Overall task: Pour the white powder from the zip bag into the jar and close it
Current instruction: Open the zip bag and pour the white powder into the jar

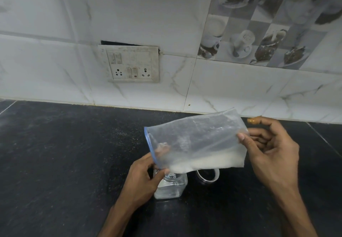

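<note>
A clear zip bag point(196, 140) with a blue zip strip is held sideways above the counter, its mouth to the lower left. White powder point(207, 162) lies along its lower edge. My left hand point(146, 177) pinches the bag's mouth right over the open clear jar point(172, 186), which has some white powder at its bottom. My right hand point(270, 148) pinches the bag's closed end, raised higher. The jar's round lid point(208, 175) lies on the counter just right of the jar, partly hidden by the bag.
The black stone counter point(64, 162) stretches left and front, dusted with fine white specks. A tiled wall with a switch and socket panel point(132, 64) rises behind it.
</note>
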Available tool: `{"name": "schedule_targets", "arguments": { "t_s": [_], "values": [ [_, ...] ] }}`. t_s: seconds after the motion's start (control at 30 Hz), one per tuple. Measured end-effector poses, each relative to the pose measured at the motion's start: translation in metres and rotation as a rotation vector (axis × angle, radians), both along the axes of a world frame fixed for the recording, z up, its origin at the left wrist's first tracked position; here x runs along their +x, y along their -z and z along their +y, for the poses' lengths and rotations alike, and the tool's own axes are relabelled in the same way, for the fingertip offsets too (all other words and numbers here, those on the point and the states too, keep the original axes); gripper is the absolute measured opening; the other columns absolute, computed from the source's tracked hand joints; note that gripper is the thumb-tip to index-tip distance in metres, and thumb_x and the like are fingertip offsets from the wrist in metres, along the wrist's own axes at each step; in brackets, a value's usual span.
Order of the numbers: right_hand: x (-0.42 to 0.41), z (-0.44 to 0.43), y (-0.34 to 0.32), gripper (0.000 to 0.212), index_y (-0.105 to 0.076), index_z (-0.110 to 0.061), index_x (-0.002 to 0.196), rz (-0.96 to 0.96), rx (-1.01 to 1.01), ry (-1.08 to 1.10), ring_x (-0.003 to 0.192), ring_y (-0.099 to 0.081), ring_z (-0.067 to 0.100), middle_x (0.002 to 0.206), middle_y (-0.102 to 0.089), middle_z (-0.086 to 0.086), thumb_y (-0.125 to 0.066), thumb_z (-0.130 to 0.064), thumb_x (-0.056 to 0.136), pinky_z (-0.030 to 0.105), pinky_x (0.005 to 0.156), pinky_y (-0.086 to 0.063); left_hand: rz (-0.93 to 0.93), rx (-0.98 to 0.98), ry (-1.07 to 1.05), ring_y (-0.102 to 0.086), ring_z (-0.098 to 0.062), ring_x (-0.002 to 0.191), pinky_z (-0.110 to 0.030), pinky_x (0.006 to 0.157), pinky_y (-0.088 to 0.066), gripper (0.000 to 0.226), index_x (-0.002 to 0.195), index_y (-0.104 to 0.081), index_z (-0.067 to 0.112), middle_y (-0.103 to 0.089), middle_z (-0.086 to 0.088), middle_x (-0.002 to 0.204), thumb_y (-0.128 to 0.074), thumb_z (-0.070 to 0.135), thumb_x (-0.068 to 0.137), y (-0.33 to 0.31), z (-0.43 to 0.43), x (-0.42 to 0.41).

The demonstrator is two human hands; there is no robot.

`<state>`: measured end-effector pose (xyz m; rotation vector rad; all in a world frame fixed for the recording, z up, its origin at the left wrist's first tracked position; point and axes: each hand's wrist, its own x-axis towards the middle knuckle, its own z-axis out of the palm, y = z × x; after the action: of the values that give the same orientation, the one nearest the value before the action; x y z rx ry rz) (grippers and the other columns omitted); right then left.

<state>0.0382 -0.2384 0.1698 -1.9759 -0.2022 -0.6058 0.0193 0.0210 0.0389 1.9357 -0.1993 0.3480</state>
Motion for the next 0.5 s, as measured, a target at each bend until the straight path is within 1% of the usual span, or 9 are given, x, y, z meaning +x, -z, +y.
{"name": "schedule_targets", "arguments": {
  "t_s": [0.07, 0.13, 0.2, 0.23, 0.3, 0.37, 0.43, 0.5],
  "values": [
    [-0.0008, 0.0009, -0.0014, 0.039, -0.060, -0.031, 0.104, -0.008, 0.000, -0.022, 0.079, -0.072, 0.003, 0.095, -0.073, -0.012, -0.078, -0.008, 0.078, 0.011, 0.074, -0.055, -0.014, -0.018, -0.003, -0.061, 0.008, 0.110, -0.012, 0.090, -0.050, 0.058, 0.113, -0.059, 0.054, -0.062, 0.038, 0.118, -0.080, 0.012, 0.079, 0.0017, -0.0002, 0.0001],
    [-0.0005, 0.0004, -0.0021, 0.041, -0.059, -0.036, 0.101, -0.009, 0.023, -0.010, 0.078, -0.072, 0.005, 0.091, -0.074, -0.011, -0.078, -0.008, 0.078, 0.010, 0.074, -0.054, -0.014, -0.006, 0.001, -0.059, 0.011, 0.113, -0.011, 0.091, -0.049, 0.060, 0.118, -0.057, 0.050, -0.058, 0.041, 0.121, -0.080, 0.010, 0.079, 0.0016, -0.0006, 0.0007],
    [0.0001, 0.0001, -0.0018, 0.041, -0.059, -0.037, 0.101, -0.006, 0.033, -0.003, 0.079, -0.073, 0.006, 0.090, -0.074, -0.011, -0.079, -0.010, 0.078, 0.011, 0.073, -0.054, -0.012, 0.008, 0.004, -0.058, 0.012, 0.112, -0.013, 0.090, -0.050, 0.060, 0.119, -0.057, 0.048, -0.057, 0.044, 0.120, -0.079, 0.010, 0.079, 0.0024, -0.0005, 0.0012],
    [0.0000, 0.0006, -0.0011, 0.040, -0.059, -0.037, 0.101, -0.010, 0.027, -0.014, 0.079, -0.073, 0.007, 0.090, -0.074, -0.010, -0.079, -0.010, 0.078, 0.011, 0.073, -0.054, -0.008, -0.002, 0.006, -0.059, 0.011, 0.111, -0.015, 0.090, -0.051, 0.059, 0.116, -0.058, 0.051, -0.058, 0.043, 0.119, -0.080, 0.010, 0.079, 0.0026, 0.0000, 0.0012],
    [-0.0003, 0.0015, 0.0007, 0.038, -0.061, -0.035, 0.102, -0.023, 0.006, -0.026, 0.078, -0.073, 0.007, 0.085, -0.074, -0.006, -0.078, -0.010, 0.079, 0.012, 0.074, -0.054, -0.005, -0.022, 0.010, -0.061, 0.008, 0.111, -0.016, 0.091, -0.052, 0.061, 0.111, -0.060, 0.059, -0.060, 0.041, 0.117, -0.081, 0.012, 0.078, 0.0028, 0.0007, 0.0013],
    [-0.0005, 0.0015, 0.0009, 0.035, -0.061, -0.028, 0.105, -0.026, -0.006, -0.010, 0.078, -0.073, 0.005, 0.079, -0.073, -0.006, -0.078, -0.013, 0.079, 0.012, 0.074, -0.055, -0.001, -0.006, 0.003, -0.061, 0.009, 0.110, -0.013, 0.091, -0.050, 0.069, 0.111, -0.055, 0.068, -0.059, 0.043, 0.117, -0.080, 0.012, 0.079, 0.0018, 0.0001, 0.0010],
    [-0.0003, 0.0002, -0.0003, 0.034, -0.061, -0.023, 0.107, -0.022, -0.002, -0.013, 0.078, -0.073, 0.006, 0.083, -0.073, -0.008, -0.078, -0.014, 0.079, 0.013, 0.074, -0.055, 0.007, -0.007, 0.004, -0.062, 0.007, 0.111, -0.016, 0.093, -0.051, 0.072, 0.113, -0.053, 0.068, -0.059, 0.042, 0.119, -0.080, 0.011, 0.079, 0.0020, -0.0002, 0.0008],
    [-0.0003, -0.0007, -0.0010, 0.034, -0.062, -0.023, 0.107, -0.016, -0.006, -0.025, 0.077, -0.073, 0.006, 0.081, -0.074, -0.006, -0.078, -0.011, 0.079, 0.013, 0.075, -0.055, 0.016, -0.035, 0.015, -0.065, 0.001, 0.109, -0.024, 0.092, -0.054, 0.067, 0.114, -0.056, 0.065, -0.063, 0.034, 0.120, -0.079, 0.012, 0.080, 0.0032, 0.0003, 0.0014]
  ]
}}
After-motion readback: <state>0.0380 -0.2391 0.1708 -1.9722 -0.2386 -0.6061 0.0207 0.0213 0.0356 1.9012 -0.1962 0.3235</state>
